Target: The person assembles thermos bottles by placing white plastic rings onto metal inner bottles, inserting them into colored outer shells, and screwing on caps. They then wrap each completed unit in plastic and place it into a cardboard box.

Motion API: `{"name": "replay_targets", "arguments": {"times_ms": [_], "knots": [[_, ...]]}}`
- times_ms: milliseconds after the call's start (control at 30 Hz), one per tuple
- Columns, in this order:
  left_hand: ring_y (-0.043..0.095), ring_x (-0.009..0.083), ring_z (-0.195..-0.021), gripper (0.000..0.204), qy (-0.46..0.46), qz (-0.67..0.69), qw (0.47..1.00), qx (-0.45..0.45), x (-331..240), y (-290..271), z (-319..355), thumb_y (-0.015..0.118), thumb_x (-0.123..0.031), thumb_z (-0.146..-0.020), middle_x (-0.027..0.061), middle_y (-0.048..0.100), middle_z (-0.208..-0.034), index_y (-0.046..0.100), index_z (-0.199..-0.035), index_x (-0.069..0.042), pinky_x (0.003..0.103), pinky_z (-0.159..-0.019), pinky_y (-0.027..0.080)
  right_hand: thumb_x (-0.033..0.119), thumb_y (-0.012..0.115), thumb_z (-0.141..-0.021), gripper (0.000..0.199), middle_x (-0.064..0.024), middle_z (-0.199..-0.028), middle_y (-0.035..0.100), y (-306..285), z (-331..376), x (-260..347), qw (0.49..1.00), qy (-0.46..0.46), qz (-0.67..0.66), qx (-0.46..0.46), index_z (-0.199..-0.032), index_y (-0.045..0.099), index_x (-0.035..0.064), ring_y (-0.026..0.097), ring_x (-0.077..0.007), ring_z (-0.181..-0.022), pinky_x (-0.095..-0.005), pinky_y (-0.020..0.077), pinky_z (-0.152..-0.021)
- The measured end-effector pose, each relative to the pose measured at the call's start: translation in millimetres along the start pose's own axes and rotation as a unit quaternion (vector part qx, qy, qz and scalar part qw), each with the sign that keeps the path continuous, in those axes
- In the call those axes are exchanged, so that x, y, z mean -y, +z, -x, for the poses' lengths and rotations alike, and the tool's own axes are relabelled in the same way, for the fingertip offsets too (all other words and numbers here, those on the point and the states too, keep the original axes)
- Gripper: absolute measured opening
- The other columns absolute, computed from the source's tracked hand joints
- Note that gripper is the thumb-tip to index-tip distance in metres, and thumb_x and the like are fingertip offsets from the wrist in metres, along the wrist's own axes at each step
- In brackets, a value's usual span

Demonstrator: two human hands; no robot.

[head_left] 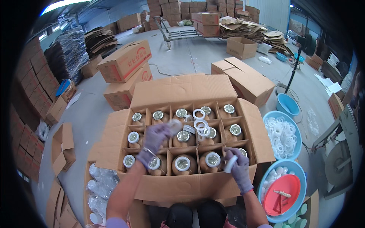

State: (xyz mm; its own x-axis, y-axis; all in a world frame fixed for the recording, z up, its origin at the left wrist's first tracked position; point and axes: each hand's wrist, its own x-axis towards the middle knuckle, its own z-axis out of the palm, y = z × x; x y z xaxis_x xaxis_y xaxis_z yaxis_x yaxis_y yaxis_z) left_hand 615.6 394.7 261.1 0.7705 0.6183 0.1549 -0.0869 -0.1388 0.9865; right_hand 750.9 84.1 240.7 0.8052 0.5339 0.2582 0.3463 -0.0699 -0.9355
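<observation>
An open cardboard box [167,186] with cardboard dividers stands before me, its cells holding several round vessels with shiny silver mouths. White rings sit around the mouths of several front-row vessels, such as this ringed vessel [182,163], and of one at the left of the middle row. My left hand [155,137], gloved in grey-purple, is closed on a white ring [175,126] above the middle row. A small heap of loose white rings [200,124] lies over the middle and back cells. My gloved right hand [239,169] grips another white ring [230,164] tilted on edge near the front-right cell.
At right stand a blue basin [299,133] of white rings and another blue basin [303,181] with white caps and a red tray [270,195]. Plastic-wrapped items [102,178] fill a box at left. Closed cartons [125,60] and a metal trolley [178,35] stand beyond.
</observation>
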Motion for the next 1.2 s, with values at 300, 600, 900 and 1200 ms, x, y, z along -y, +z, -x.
{"name": "replay_targets", "arguments": {"times_ms": [300, 600, 900, 1200], "knots": [[0.064, 0.0331, -0.096, 0.02, -0.008, -0.643, 0.758, -0.11, 68, -151, -95, 0.06, -0.023, -0.088, 0.0152, 0.064, -0.102, 0.071, -0.101, -0.013, 0.044, -0.084, 0.053, 0.019, 0.061, -0.096, 0.018, -0.0031, -0.065, 0.06, -10, -3, -32, 0.996, 0.052, -0.06, -0.05, -0.099, 0.067, 0.0023, 0.059, -0.0096, -0.051, -0.0243, 0.0458, -0.045], [0.062, 0.0339, -0.104, 0.027, 0.058, -0.64, 0.763, -0.07, 79, -169, -102, 0.062, -0.02, -0.085, 0.0135, 0.059, -0.117, 0.066, -0.111, -0.014, 0.045, -0.087, 0.052, 0.017, 0.06, -0.097, 0.017, -0.0035, -0.069, 0.061, 0, 3, -9, 0.995, 0.063, -0.076, -0.028, -0.099, 0.065, 0.0012, 0.062, -0.0109, -0.055, -0.0239, 0.0489, -0.049], [0.067, 0.026, -0.082, 0.019, 0.217, -0.443, 0.87, 0.02, -32, 2, -59, 0.066, -0.021, -0.087, 0.0113, 0.069, -0.092, 0.069, -0.097, -0.005, 0.039, -0.075, 0.053, 0.018, 0.062, -0.096, 0.018, -0.0078, -0.073, 0.066, -2, -1, -20, 0.995, -0.023, 0.055, -0.08, -0.103, 0.067, 0.0023, 0.066, -0.015, -0.066, -0.0303, 0.0509, -0.059], [0.063, 0.0057, -0.077, 0.028, -0.042, -0.079, 0.977, 0.195, -47, 139, 85, 0.068, -0.018, -0.092, 0.0016, 0.068, -0.089, 0.066, -0.111, 0.002, 0.023, -0.067, 0.052, 0.02, 0.065, -0.093, 0.023, -0.0103, -0.076, 0.065, 5, 14, 36, 0.995, 0.019, 0.094, 0.006, -0.11, 0.062, 0.0044, 0.064, -0.0173, -0.065, -0.0305, 0.0489, -0.058]]}}
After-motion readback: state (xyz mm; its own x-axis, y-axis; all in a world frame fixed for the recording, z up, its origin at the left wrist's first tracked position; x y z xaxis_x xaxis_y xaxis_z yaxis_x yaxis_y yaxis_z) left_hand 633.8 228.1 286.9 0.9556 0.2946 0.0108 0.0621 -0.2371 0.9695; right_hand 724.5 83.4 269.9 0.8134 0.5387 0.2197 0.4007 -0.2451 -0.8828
